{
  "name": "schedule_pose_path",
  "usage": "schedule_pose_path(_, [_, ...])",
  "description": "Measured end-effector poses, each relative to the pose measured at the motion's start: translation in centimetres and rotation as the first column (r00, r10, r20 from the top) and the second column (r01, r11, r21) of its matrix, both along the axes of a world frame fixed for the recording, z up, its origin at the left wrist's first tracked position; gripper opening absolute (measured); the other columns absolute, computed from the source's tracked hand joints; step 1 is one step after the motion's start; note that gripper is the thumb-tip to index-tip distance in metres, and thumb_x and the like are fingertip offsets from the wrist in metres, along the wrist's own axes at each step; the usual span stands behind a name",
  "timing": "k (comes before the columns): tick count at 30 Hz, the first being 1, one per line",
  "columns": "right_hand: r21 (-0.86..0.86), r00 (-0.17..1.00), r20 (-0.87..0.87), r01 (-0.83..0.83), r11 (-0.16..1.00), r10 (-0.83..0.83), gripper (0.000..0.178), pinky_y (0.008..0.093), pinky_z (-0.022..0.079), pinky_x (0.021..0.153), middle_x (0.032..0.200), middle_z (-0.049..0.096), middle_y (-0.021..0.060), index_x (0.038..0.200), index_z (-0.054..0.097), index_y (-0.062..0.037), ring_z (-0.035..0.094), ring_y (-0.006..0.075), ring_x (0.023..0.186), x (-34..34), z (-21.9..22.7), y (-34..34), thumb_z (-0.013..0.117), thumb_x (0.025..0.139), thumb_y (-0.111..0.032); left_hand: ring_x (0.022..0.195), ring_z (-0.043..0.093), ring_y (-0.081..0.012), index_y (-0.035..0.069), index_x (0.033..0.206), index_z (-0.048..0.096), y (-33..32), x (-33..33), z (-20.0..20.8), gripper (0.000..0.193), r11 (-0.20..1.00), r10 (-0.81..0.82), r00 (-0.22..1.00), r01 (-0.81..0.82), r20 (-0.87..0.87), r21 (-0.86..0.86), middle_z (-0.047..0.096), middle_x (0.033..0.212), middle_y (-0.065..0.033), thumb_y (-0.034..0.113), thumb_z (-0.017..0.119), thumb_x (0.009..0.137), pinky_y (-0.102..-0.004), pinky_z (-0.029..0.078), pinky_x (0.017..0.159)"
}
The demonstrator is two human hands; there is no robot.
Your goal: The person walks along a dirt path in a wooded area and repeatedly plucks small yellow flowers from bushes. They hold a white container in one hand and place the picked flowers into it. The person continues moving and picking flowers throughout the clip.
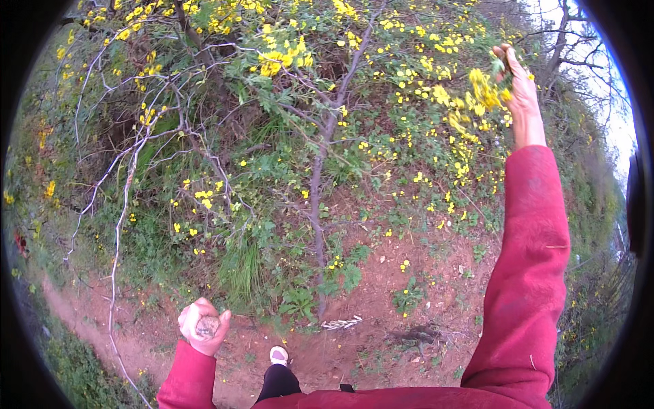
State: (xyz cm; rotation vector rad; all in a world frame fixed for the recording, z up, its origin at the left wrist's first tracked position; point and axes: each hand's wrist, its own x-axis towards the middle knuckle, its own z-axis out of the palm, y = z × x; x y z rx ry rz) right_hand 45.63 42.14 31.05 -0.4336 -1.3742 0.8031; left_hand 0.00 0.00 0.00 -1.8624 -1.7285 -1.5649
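Note:
High at the right, my right arm is stretched out in a red sleeve. The fingers of my right hand point(523, 95) are closed round green stems, and a bunch of yellow flowers point(482, 92) hangs beside them, slightly blurred. My left hand point(193, 319) is low at the left, curled into a fist over the path. In its curl shows a round, greyish patch point(206, 327), too unclear to name. Behind my right hand, the slope is dotted with more yellow blooms point(460, 163).
A thin trunk point(317, 191) rises from the slope before me, with bare branches point(133, 157) arching at the left. A reddish dirt path point(163, 354) runs along the foot of the bank. My shoe point(278, 355) stands on it near pale dry leaves point(342, 323).

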Motion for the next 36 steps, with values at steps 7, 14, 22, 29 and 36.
schedule_pose_path(7, [-0.078, 0.955, 0.222, -0.184, 0.980, 0.196, 0.029, 0.0171, 0.036, 0.046, 0.063, 0.044, -0.0036, 0.103, 0.054, -0.0023, 0.041, 0.0048, 0.053, -6.9, -1.5, -3.8, 0.059, 0.087, -0.026, 0.046, 0.045, -0.0156, 0.007, 0.070, 0.044, -0.1, 0.4, 0.4, 0.025, 0.997, -0.076, 0.997, 0.075, 0.010, 0.011, 0.047, 0.054, -0.0047, 0.006, 0.069, 0.071, -0.0263, 0.036, 0.044])
schedule_pose_path(14, [0.781, -0.278, 0.559, 0.493, 0.384, -0.781, 0.031, 0.0427, 0.047, 0.082, 0.099, 0.062, 0.0189, 0.103, 0.059, -0.0023, 0.060, 0.0346, 0.094, -9.5, -0.8, -1.9, 0.050, 0.087, -0.027, 0.045, 0.047, -0.0161, 0.009, 0.070, 0.044, -1.3, -1.8, 0.1, 0.029, 0.997, -0.054, 0.998, 0.052, 0.032, 0.056, 0.048, 0.055, -0.0036, 0.017, 0.072, 0.073, -0.0270, 0.038, 0.044])
schedule_pose_path(22, [0.597, -0.345, 0.772, 0.682, 0.422, -0.534, 0.023, 0.0417, 0.049, 0.082, 0.103, 0.062, 0.0175, 0.100, 0.062, -0.0043, 0.061, 0.0328, 0.095, -7.5, -5.8, -2.3, 0.049, 0.082, -0.011, 0.053, 0.043, -0.0121, 0.008, 0.071, 0.039, -3.8, -5.1, -0.3, 0.034, 0.996, 0.067, 0.974, -0.079, 0.218, 0.043, 0.043, 0.058, -0.0032, 0.026, 0.067, 0.080, -0.0238, 0.035, 0.050])
schedule_pose_path(29, [0.344, -0.709, 0.696, 0.189, 0.920, -0.114, 0.015, 0.0387, 0.052, 0.077, 0.094, 0.065, 0.0141, 0.090, 0.065, -0.0027, 0.064, 0.0277, 0.089, -12.3, -16.4, -8.7, 0.055, 0.080, -0.007, 0.053, 0.039, -0.0111, 0.008, 0.072, 0.038, -4.0, -6.2, -1.4, 0.034, 0.995, -0.032, 0.910, -0.010, 0.414, 0.097, 0.039, 0.059, -0.0016, 0.025, 0.066, 0.081, -0.0241, 0.032, 0.048])
schedule_pose_path(36, [0.181, -0.654, 0.756, 0.254, 0.950, 0.030, 0.017, 0.0400, 0.050, 0.076, 0.101, 0.060, 0.0204, 0.091, 0.061, 0.0002, 0.063, 0.0303, 0.088, -11.7, -25.0, -12.9, 0.052, 0.078, -0.006, 0.057, 0.037, -0.0097, 0.008, 0.072, 0.034, -4.3, -7.9, -1.9, 0.030, 0.995, -0.040, 0.914, 0.000, 0.403, 0.098, 0.036, 0.064, -0.0015, 0.019, 0.057, 0.087, -0.0215, 0.029, 0.049])
